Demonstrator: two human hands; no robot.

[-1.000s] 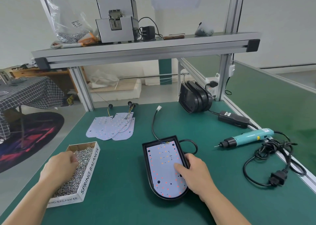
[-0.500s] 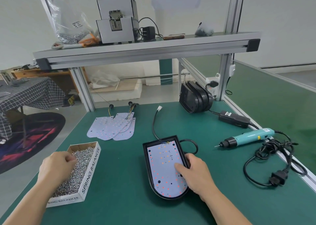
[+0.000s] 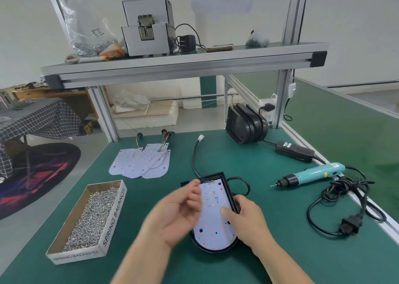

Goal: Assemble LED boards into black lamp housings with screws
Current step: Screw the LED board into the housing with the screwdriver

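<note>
In the head view, a black lamp housing (image 3: 212, 249) is seen lying flat on the green table (image 3: 280, 253) at lower centre, with a white LED board (image 3: 212, 219) seated inside it. The right hand (image 3: 248, 221) is placed at the housing's right side: its thumb is laid on the board and its fingers are curled over the right wall. The left hand (image 3: 177, 216) is held above the housing's left edge and is blurred. Its fingers are loosely bent and close together, and whether anything is pinched cannot be told.

At lower left, a cardboard box (image 3: 114, 214) filled with screws (image 3: 92, 216) is set. Spare LED boards (image 3: 140, 162) are fanned out above it. An electric screwdriver (image 3: 313, 174) is laid at the right, and stacked housings (image 3: 246, 126) are stood at upper right of the table.
</note>
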